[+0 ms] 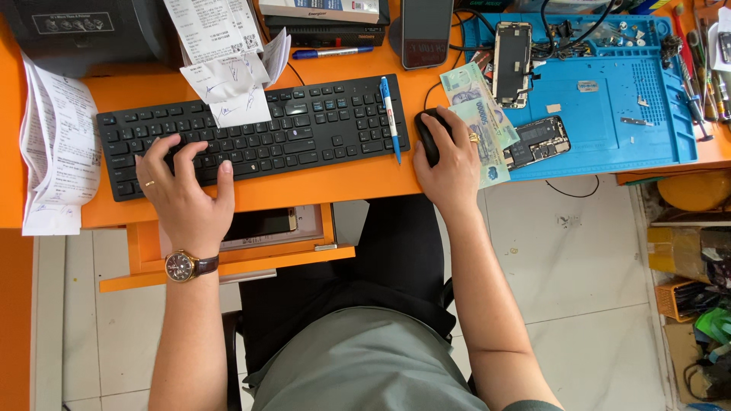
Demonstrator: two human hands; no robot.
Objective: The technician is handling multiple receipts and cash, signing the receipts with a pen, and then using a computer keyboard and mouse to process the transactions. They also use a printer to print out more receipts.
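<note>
My left hand (185, 190) rests on the left part of a black keyboard (320, 122), fingers spread over the keys; a wristwatch (183, 266) sits on that wrist. My right hand (451, 160) is cupped over a black mouse (427, 131) on the orange desk (343, 179). Folded banknotes (480, 114) lie just right of that hand. A blue pen (390, 114) lies on the keyboard's right end.
A blue work mat (609, 129) at the right carries two opened phones (512, 53) (537, 141), small parts and tools. Paper receipts (57, 144) hang at the left and behind the keyboard. A black printer (84, 30) stands far left. An open drawer (259, 236) is under the desk.
</note>
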